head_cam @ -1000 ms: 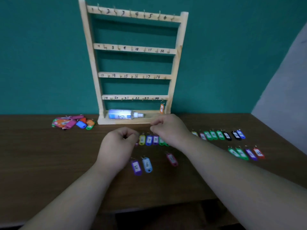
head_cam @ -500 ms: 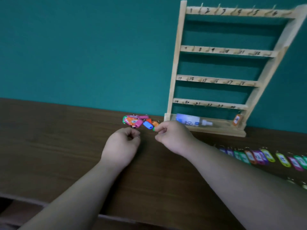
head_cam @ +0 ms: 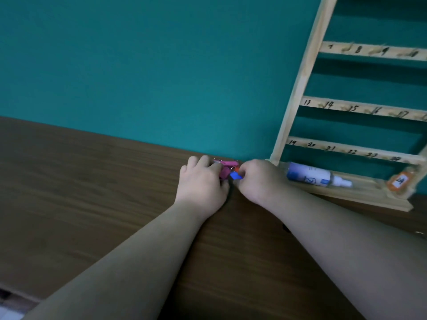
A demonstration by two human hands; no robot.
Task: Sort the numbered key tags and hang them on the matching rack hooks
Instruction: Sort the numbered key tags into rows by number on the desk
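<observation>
Both forearms are being stretched across the bench so that the loose heap of key tags, lying far back where the bench meets the wall, can be reached. The heap is being bracketed from two sides. The left grip is being laid on its left side, fingers curled down onto a magenta tag, probably to steady the heap. Whether anything is being pinched there cannot be told. The right grip is being clamped on a blue tag at the heap's right edge, apparently so that it can be teased free for sorting. Just right of this grip and slightly beyond it, the wooden rack is being propped against the teal wall, its numbered hooks facing out for matching. A white bottle is lying on its base. An orange tag marked 24 is hanging beneath that number, well apart from both grips.
</observation>
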